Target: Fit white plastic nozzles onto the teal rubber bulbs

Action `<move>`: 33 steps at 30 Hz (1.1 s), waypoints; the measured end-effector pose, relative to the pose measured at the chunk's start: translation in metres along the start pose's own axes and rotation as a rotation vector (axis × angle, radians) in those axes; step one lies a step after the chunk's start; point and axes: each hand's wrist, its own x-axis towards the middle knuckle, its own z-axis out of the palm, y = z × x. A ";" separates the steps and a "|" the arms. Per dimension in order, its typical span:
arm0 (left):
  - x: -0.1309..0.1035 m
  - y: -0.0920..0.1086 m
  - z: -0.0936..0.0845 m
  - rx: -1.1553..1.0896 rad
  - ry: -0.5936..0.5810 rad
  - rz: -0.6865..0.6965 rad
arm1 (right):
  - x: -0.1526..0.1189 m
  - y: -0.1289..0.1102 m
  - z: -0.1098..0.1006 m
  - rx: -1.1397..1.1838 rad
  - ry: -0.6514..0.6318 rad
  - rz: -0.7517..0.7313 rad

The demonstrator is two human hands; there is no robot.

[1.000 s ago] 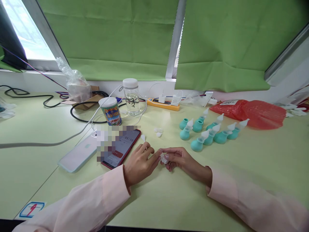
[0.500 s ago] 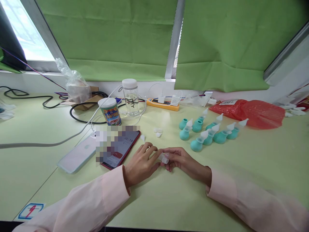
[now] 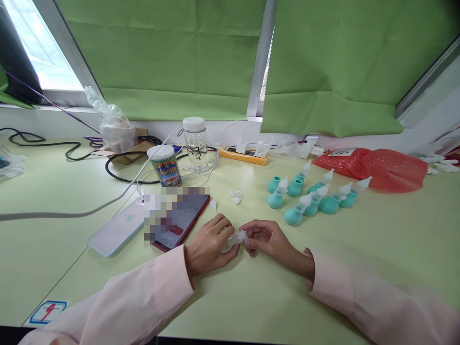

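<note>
My left hand [image 3: 212, 245] pinches one end of a small clear plastic piece [image 3: 237, 237] above the table's middle. At the piece's other end, my right hand [image 3: 270, 240] has its fingertips closed on it. Beyond my hands lie a few small clear parts [image 3: 236, 195] and a white pointed tip [image 3: 213, 205]. To the right stand several teal rubber bulbs [image 3: 293, 215], most with a white translucent tip fitted; two near the back show bare openings.
On the left are a phone with a lit screen [image 3: 183, 220], a pale phone [image 3: 120, 225], a printed cup [image 3: 166, 166] and a lidded bottle [image 3: 196, 148]. A yellow power strip [image 3: 244, 155] and a red plastic bag [image 3: 388, 170] lie at the back.
The clear piece now shows more fully between my hands. My left fingers have drawn back slightly to the left, and the right fingers have shifted their hold on its end.
</note>
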 end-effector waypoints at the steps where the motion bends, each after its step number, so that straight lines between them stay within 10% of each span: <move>1: 0.000 0.000 0.000 -0.008 -0.011 0.003 | 0.000 0.001 0.000 -0.011 0.002 -0.003; 13: -0.001 0.002 -0.005 -0.080 0.001 -0.001 | 0.014 -0.004 -0.006 -0.167 0.174 -0.172; 23: -0.005 0.000 0.002 -0.027 0.029 -0.141 | 0.067 -0.001 -0.014 -1.494 0.261 -0.370; 33: 0.000 0.000 0.001 -0.388 -0.057 -0.568 | 0.028 -0.014 -0.020 -1.104 0.214 -0.500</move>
